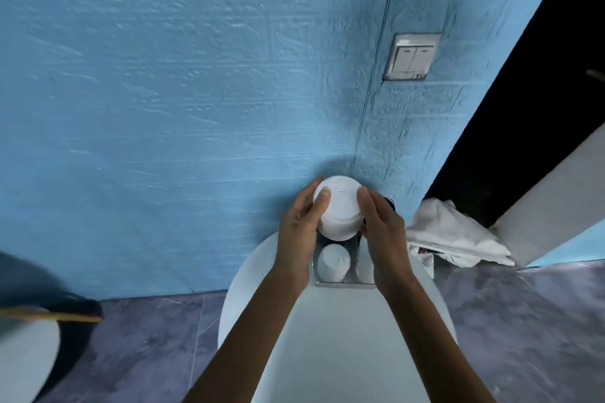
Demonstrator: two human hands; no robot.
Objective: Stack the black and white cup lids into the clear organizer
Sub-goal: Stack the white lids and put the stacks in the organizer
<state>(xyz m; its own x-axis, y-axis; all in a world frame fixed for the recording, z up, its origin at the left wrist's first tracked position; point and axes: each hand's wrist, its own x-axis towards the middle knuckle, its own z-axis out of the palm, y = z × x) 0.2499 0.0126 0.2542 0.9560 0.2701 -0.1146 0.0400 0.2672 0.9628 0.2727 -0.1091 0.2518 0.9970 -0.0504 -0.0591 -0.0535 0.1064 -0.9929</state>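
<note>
While both hands hold it, the white lid stack (338,209) sits above the far end of the clear organizer (343,281), top face toward the camera, a small slit mark visible near its far edge. Left hand (299,229) grips the stack's left side: thumb lies across the top face, fingers curl round the far-left rim. Right hand (381,229) grips the right side the same way, thumb on the top face near the right rim, fingers wrapped behind. Can't tell whether the stack's bottom already touches the organizer or is just over it; hands and lids hide that. Nearer compartment of the organizer holds a second white stack (334,263), upright, seen from above through the clear walls. A dark edge (390,203) shows just behind the right hand, possibly black lids, too hidden to confirm. Organizer stands on the far part of a round white table (343,353), close to the blue textured wall (163,91). Both forearms reach in over the table from the bottom of the view. Right of the table, touching or just beside its edge, a crumpled white cloth (455,232) lies over some printed paper. Wall carries a double switch plate (413,56) up and right of the hands. Dark doorway (510,101) at far right with a pale frame (556,206) beside it. Floor (147,337) is grey marbled tile. Lower left corner: part of another white round surface (23,360), with a dark blurred shape and a tan strip (65,316) above it, unclear what those are.
</note>
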